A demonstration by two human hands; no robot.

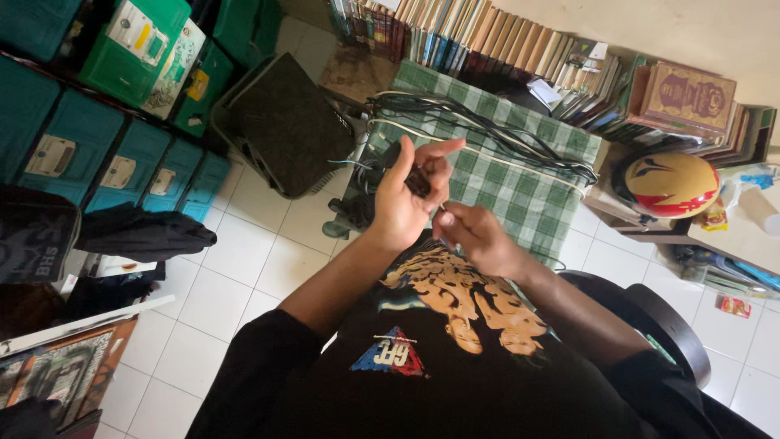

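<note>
A: What is being held, and how does it lie?

B: A small black object [418,180], raised in front of the chest over the green checked cloth [520,195]. Its long axis seems to run from upper left to lower right, though most of it is hidden behind fingers, so I cannot tell which end leads.

A: And the hands?

B: The left hand [406,199] pinches it between thumb and curled fingers, index finger stretched out above. The right hand [475,236] sits just below, fingers pressed together around something thin; I cannot tell what.

A: Around them?

B: Black cables [487,130] coil on the cloth. Beyond is a row of books [487,36] standing spine-out, and a brown ornamented book [689,96] lying flat. On the left, teal crates [97,138] each carry a pale rectangular label, and a green box [134,45] has a white label with a yellow patch. A yellow and red helmet [670,185] rests at right; a small red packet [734,306] lies on the white tiled floor [244,268].
</note>
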